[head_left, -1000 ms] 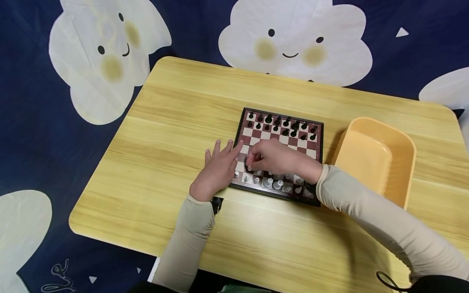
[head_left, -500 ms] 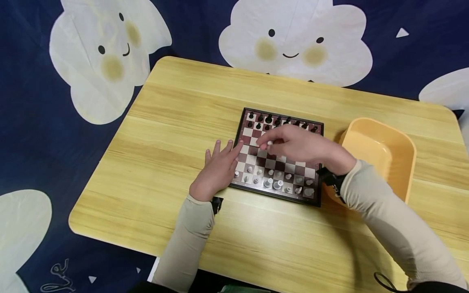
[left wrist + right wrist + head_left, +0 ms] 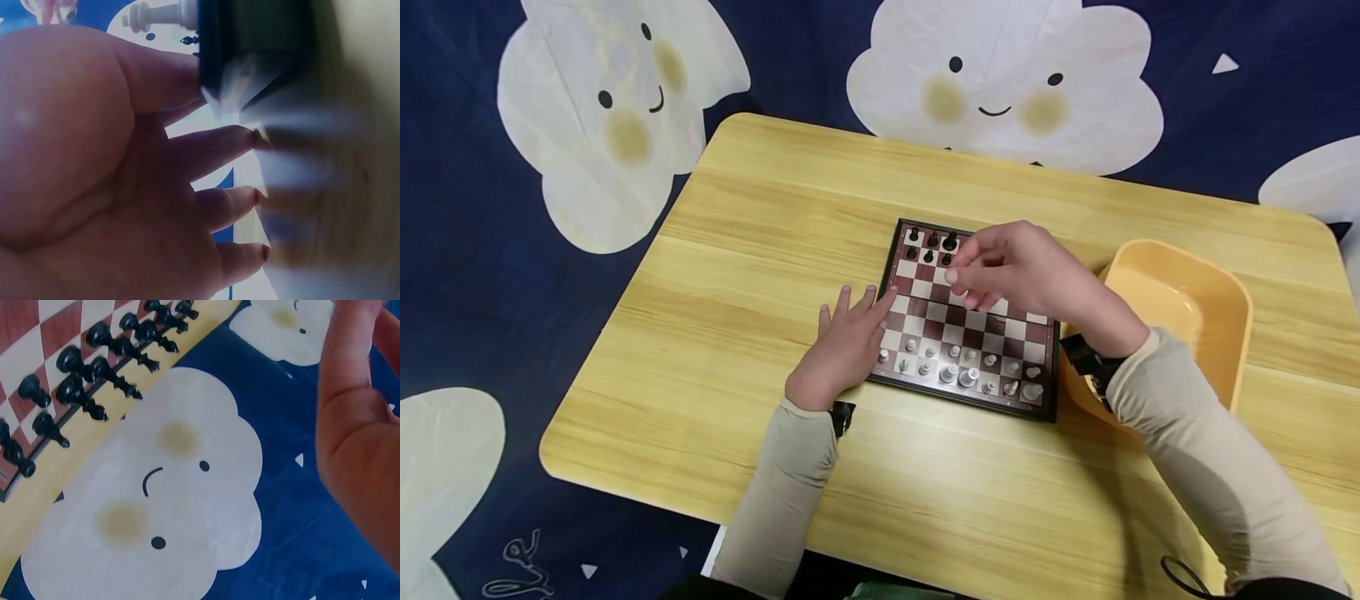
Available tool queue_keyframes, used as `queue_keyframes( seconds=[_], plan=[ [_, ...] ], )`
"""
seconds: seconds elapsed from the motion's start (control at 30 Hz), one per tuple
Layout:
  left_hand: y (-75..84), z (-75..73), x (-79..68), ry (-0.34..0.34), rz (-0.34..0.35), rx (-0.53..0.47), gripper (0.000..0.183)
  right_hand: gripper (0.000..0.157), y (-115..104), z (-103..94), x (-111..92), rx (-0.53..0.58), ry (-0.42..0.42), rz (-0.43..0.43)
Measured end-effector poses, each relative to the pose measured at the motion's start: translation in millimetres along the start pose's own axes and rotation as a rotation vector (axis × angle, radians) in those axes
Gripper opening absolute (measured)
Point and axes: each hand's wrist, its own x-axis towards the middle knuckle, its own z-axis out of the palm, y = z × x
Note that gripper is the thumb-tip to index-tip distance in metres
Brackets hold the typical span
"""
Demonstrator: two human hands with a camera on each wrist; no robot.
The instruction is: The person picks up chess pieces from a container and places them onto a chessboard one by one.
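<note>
A magnetic-style chessboard (image 3: 934,310) with red-brown and white squares lies at the table's middle. Left of it, my left hand (image 3: 842,346) spreads its straight fingers along the board's edge. Above the far half hovers my right hand (image 3: 1030,271), thumb and forefinger pinched together. A small white chess piece (image 3: 72,12) shows between its fingertips in the left wrist view; the fingers mostly hide it. White pieces (image 3: 968,378) stand in two rows on the near side. On the far side stand black pieces (image 3: 72,390), partly covered by the right hand in the head view.
An orange-yellow plastic bin (image 3: 1236,333) stands right of the board, under the right forearm. The wooden table (image 3: 737,275) has rounded corners. Behind it hangs a dark blue cloth (image 3: 797,58) with smiling white clouds.
My right hand has lifted from the near-left squares and moved toward the far right, carrying the small white chess piece. The left hand stays in place.
</note>
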Motion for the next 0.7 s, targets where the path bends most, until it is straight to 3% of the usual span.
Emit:
queue_keyframes(
  seconds=[0.17, 0.47, 0.6, 0.7],
  plan=[
    [-2.6, -3.0, -1.8, -0.004, 0.005, -0.017, 0.056, 0.011, 3.2, 10.7, 6.0, -0.088, 0.006, -0.083],
    [-2.7, -1.7, -0.9, 0.0, 0.021, -0.019, 0.054, 0.02, 6.7, 28.1, 17.4, -0.198, -0.147, -0.097],
    [-1.8, -1.8, -0.9, 0.005, 0.023, -0.013, 0.054, 0.017, 6.7, 36.7, 22.1, -0.242, -0.165, -0.163],
    [-1.7, -2.6, -1.7, 0.005, 0.021, -0.009, 0.054, 0.013, 5.5, 43.2, 25.2, -0.263, -0.181, -0.164]
  ],
)
